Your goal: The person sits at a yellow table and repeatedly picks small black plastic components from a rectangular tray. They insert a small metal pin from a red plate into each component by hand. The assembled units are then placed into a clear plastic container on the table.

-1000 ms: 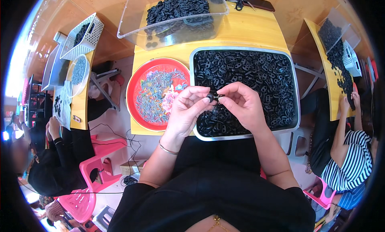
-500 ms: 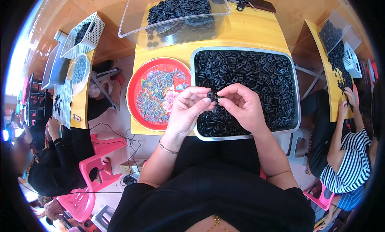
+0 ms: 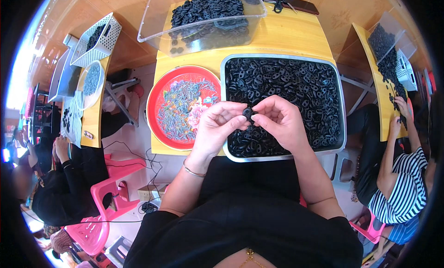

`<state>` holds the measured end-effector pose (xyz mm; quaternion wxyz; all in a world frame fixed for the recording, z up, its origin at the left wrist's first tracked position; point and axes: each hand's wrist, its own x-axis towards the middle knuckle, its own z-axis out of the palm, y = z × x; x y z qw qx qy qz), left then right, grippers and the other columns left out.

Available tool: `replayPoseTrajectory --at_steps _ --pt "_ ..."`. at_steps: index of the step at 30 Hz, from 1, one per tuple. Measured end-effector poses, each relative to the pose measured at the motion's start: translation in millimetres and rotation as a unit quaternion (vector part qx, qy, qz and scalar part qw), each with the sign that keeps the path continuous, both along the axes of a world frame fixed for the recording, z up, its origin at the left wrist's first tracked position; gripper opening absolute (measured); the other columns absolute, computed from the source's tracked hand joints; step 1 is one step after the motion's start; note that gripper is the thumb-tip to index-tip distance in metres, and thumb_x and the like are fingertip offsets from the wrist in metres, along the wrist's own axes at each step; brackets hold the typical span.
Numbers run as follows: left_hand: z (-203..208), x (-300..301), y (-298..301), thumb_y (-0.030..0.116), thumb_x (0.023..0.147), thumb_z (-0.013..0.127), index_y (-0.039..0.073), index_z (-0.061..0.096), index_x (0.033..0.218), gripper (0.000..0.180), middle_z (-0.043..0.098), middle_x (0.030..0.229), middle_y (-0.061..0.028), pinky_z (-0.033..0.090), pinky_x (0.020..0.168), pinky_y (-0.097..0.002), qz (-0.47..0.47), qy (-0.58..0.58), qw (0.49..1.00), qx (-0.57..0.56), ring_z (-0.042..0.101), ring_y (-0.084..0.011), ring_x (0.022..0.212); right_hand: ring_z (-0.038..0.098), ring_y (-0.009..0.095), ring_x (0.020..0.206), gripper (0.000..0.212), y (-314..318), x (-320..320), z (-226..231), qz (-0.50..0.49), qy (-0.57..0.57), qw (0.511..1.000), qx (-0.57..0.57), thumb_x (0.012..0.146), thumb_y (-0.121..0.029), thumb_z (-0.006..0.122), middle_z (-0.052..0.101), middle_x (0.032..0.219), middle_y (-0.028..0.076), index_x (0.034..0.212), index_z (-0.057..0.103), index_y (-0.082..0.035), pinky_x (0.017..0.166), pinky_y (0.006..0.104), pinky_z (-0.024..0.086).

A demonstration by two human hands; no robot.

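Pinching: small black part (image 3: pixel 248 113) held between fingertips of left hand (image 3: pixel 217 127) and right hand (image 3: pixel 280 122), above near-left corner of metal tray (image 3: pixel 340 101).
Left grip: closed on part, thumb and forefinger at its left edge; bracelet (image 3: pixel 193 170) at wrist.
Right grip: closed on same part from 3 o'clock side, fingers curled in.
Part place: mid-air, just over tray, at 12 o'clock from torso; touching both hands, clear of pile below.
Part feel: judged light, stiff, moulded plastic or rubber; smooth and likely a bit slippery; not fragile, judging by loose heaps.
Hold point: outer rim, opposite edges, fingertip pads only; too small for a full-hand grasp; holes or centre cannot be told at this size.
Tray: filled with like black pieces (image 3: pixel 286 87), rim overhanging the tabletop's near edge.
Red plate (image 3: pixel 155 99): at 9 o'clock of tray, just beside it, holding small multicoloured bits (image 3: pixel 182 108).
Clear bin (image 3: pixel 152 15): at 12 o'clock, far side of yellow tabletop (image 3: pixel 286 36), more black pieces inside.
Neighbours: person in black (image 3: pixel 60 175) at 8 o'clock at another tabletop; person in striped top (image 3: pixel 402 194) at 4 o'clock, hand among black pieces.
Risk: dropped part lost among identical ones in tray.
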<state>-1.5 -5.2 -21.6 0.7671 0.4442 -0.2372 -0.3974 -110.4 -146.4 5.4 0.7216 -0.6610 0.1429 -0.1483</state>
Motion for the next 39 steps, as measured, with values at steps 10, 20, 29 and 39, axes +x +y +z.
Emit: replayPoseTrajectory --at_steps 10,20,29,39 --pt "2 -1 1 -0.004 0.083 0.058 -0.002 0.057 0.105 0.021 0.064 0.090 -0.0090 0.054 0.070 -0.0242 -0.004 -0.003 1.000 0.007 0.063 -0.0123 0.079 0.061 0.007 0.072 0.010 0 0 -1 0.006 0.002 0.999 0.045 0.080 -0.001 0.063 0.062 0.079 0.003 0.089 0.058 0.000 0.065 0.0192 0.049" --pt "1 -2 2 -0.005 0.082 0.058 -0.001 0.058 0.103 0.021 0.064 0.089 -0.0091 0.054 0.069 -0.0245 -0.009 -0.009 1.000 0.007 0.063 -0.0124 0.078 0.061 0.007 0.072 0.009 1 -1 -4 0.004 0.006 0.998 0.059 0.080 -0.001 0.064 0.063 0.079 0.003 0.087 0.059 0.000 0.065 0.0194 0.049" --pt "3 0 4 -0.003 0.083 0.058 0.000 0.059 0.103 0.020 0.064 0.089 -0.0079 0.051 0.068 -0.0230 -0.027 0.018 0.999 0.011 0.061 -0.0107 0.076 0.059 0.006 0.071 0.011 2 -1 -5 0.014 -0.001 0.999 0.047 0.080 -0.002 0.065 0.062 0.078 0.002 0.088 0.057 -0.002 0.064 0.0192 0.048" --pt "11 6 9 0.002 0.083 0.060 0.002 0.052 0.106 0.025 0.060 0.082 -0.0036 0.048 0.064 -0.0196 -0.059 0.080 0.995 0.019 0.057 -0.0075 0.070 0.054 0.006 0.067 0.037 3 -2 6 0.076 -0.002 0.996 -0.053 0.073 -0.004 0.069 0.055 0.077 0.000 0.108 0.059 -0.008 0.061 0.0202 0.045"
